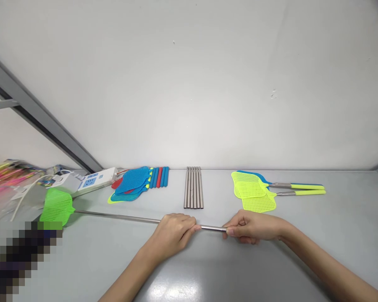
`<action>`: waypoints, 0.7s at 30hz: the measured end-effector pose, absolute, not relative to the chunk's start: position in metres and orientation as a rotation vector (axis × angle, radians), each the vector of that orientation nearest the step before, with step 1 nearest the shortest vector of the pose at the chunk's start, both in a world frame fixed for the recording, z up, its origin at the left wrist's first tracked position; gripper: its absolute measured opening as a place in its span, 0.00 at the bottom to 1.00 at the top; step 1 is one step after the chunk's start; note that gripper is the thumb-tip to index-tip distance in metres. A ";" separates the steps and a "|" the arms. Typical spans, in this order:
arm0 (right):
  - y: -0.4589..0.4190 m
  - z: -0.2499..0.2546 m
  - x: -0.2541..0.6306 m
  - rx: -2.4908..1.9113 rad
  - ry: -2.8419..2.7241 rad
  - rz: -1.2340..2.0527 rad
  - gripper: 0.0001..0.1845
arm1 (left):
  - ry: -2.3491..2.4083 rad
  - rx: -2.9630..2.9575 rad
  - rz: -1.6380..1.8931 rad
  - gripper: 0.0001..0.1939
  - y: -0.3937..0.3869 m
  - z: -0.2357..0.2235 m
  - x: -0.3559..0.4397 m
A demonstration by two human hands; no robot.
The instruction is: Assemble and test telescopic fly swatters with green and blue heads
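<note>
A fly swatter with a green mesh head [57, 205] lies across the front of the table, its metal rod [119, 217] stretched out to the right. My left hand [177, 230] is wrapped round the middle of this rod. At the rod's right end, my right hand [247, 226] pinches the thicker metal section between thumb and fingers. Whether a handle sits inside my right palm is hidden. Behind my hands, several bare metal rods [193, 188] lie side by side. Finished-looking swatters with yellow heads [248, 184] and yellow handles [308, 192] rest beyond my right hand, one blue swatter partly beneath them.
Blue swatter heads [134, 178] are stacked at the back left, beside a row of blue and red handles [159, 177]. A white power strip [96, 181] with cables stands further left, near colourful packets [6, 178]. A white wall [189, 84] closes the back.
</note>
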State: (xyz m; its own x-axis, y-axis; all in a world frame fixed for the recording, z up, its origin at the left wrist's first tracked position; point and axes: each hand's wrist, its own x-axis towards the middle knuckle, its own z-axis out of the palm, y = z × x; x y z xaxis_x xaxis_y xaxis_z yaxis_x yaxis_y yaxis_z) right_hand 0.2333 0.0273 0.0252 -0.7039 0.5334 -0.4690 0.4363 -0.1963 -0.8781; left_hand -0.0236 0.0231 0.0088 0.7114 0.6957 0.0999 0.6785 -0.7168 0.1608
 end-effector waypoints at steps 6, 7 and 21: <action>0.028 0.021 0.234 -1.212 -1.936 2.064 0.20 | 1.113 2.796 0.256 0.18 0.024 0.007 -0.024; 0.028 0.021 0.234 -1.205 -1.931 2.071 0.20 | 1.110 2.794 0.259 0.18 0.024 0.007 -0.025; 0.029 0.021 0.236 -1.223 -1.941 2.084 0.21 | 1.127 2.766 0.236 0.18 0.026 0.007 -0.028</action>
